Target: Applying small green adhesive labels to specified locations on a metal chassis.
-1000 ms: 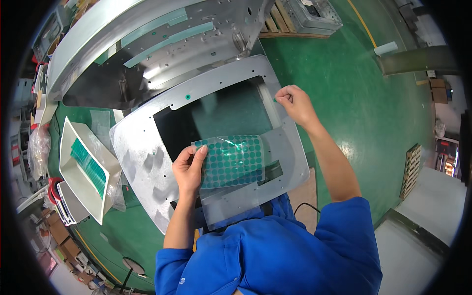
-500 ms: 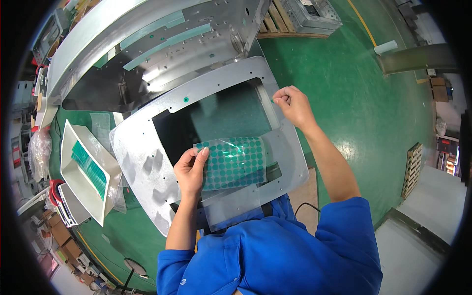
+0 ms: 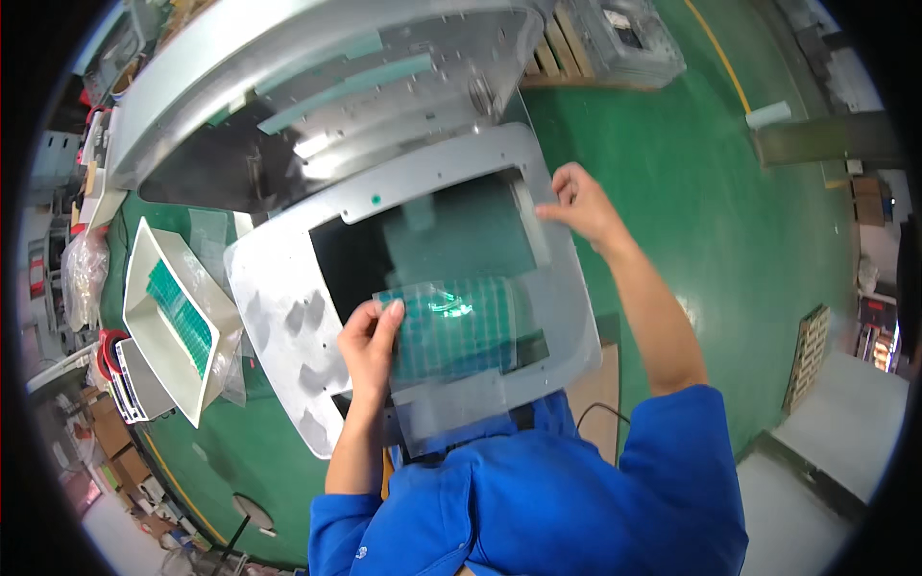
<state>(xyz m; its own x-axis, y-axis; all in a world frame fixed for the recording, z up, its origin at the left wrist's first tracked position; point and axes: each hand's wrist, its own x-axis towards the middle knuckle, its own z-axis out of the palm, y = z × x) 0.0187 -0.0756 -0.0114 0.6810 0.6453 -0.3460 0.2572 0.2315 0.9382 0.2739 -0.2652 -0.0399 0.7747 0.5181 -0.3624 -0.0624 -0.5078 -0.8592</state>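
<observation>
My left hand point(image 3: 368, 348) pinches the upper left corner of a clear sheet of green round stickers point(image 3: 451, 336) between thumb and fingers. The sheet hangs over the lower part of a grey metal panel point(image 3: 279, 278) with a large rectangular opening; motion blurs its dots. My right hand point(image 3: 588, 213) is at the panel's upper right edge, fingers curled and thumb pointing left toward the metal. Whatever its fingertips hold is too small and blurred to make out. One green dot point(image 3: 376, 200) sits on the panel's upper rim.
A raised curved metal cover point(image 3: 317, 106) stands behind the panel. On the left, a white bin point(image 3: 144, 278) holds more green sticker sheets point(image 3: 182, 312). A clear plastic sheet point(image 3: 451, 408) lies at the panel's near edge. A grey crate point(image 3: 639, 48) stands at the far right.
My right hand's fingers have shifted, the thumb now reaching out to the left. My left hand still grips the sticker sheet. The whole view has shifted slightly.
</observation>
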